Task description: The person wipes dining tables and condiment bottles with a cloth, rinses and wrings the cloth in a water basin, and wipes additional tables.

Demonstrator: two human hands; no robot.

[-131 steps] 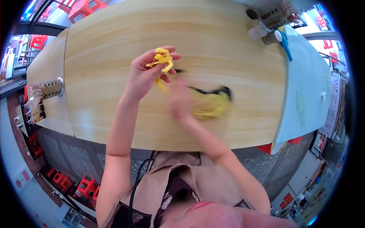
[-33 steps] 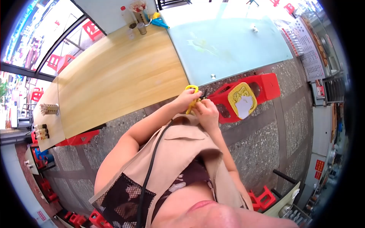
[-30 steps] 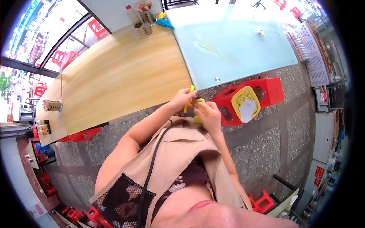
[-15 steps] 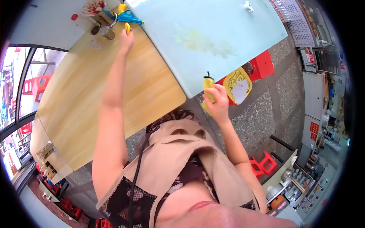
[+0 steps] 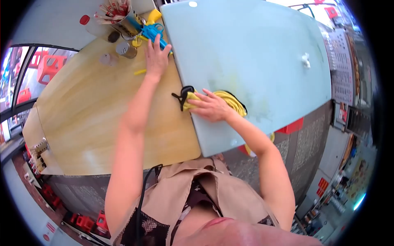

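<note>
on my view i list: one left hand (image 5: 157, 60), open, fingertips over the blue toy gun (image 5: 154, 34), contact not certain, beside a metal cup of wrapped sticks (image 5: 128, 23) on the wooden table (image 5: 102, 119). one right hand (image 5: 211, 107), open, fingers spread on the yellow cloth with black trim (image 5: 232, 101), which lies at the edge of the pale blue table (image 5: 266, 61); one small yellow strip (image 5: 140, 71), near the shaker (image 5: 126, 50).

Right hand (image 5: 212, 107) covers part of the yellow cloth (image 5: 232, 102), center. Sheet print (image 5: 341, 61), upper right, illegible. Red stool (image 5: 292, 125), lower right, partly hidden beneath counter (image 5: 254, 61).
</note>
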